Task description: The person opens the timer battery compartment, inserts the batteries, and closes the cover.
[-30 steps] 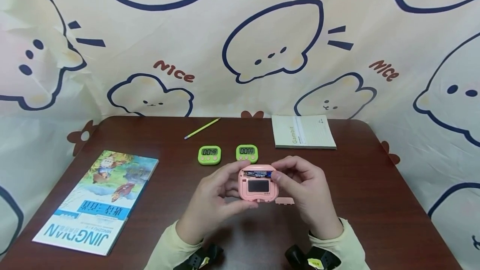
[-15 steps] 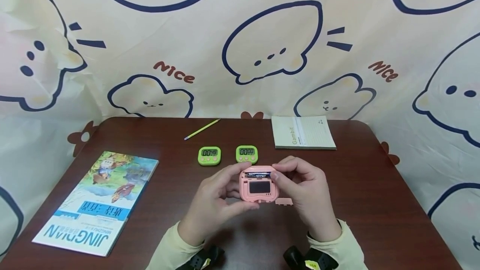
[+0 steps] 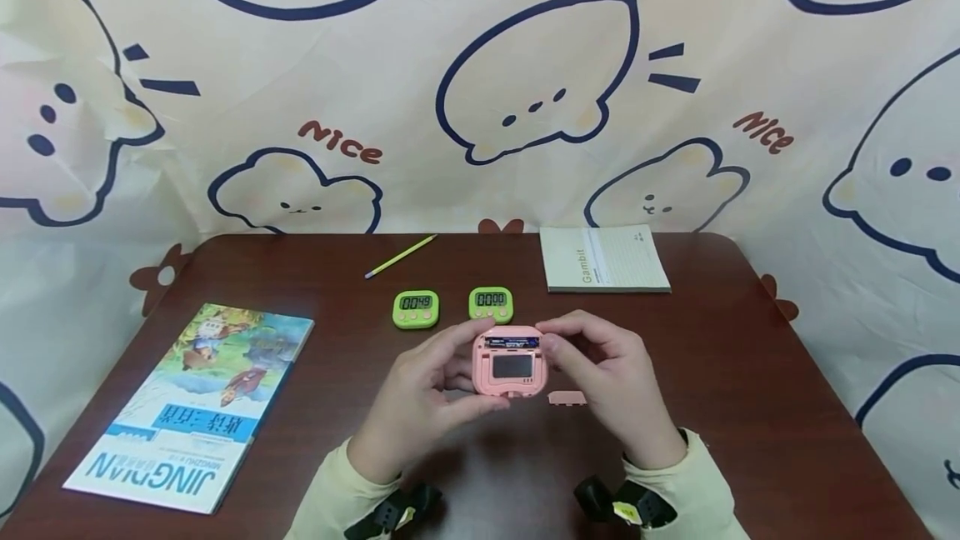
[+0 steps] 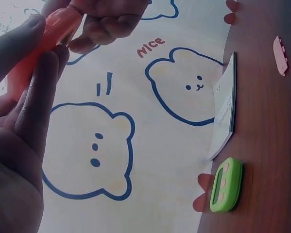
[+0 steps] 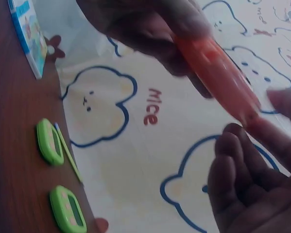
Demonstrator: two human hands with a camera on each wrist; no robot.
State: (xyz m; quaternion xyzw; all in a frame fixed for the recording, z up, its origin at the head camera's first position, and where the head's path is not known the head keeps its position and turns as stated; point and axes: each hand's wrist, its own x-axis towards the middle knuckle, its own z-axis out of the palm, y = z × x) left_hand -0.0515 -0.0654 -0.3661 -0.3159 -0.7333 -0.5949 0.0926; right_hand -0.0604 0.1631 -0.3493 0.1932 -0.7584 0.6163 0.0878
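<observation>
In the head view, my left hand (image 3: 420, 398) grips a pink digital timer (image 3: 512, 383) by its left side, thumb below and index finger along the top. The back faces up, with a dark square panel in the middle. A dark blue battery (image 3: 512, 342) lies in the open slot near the top edge. My right hand (image 3: 615, 386) pinches the timer's upper right corner, its thumb over the battery's right end. The pink battery cover (image 3: 567, 397) lies on the table below the right hand. In both wrist views the timer shows edge-on between the hands.
Two green timers (image 3: 416, 309) stand just beyond the hands. Farther back are a yellow-green pencil (image 3: 401, 256) and a pale notebook (image 3: 604, 260). A picture-covered book (image 3: 191, 407) lies at the left of the brown table (image 3: 750, 440), and a printed cloth hangs behind.
The head view has shifted slightly. Both hands keep their hold on the pink timer with hardly any movement. The left green timer's display has gone from 00:48 to 00:49.
</observation>
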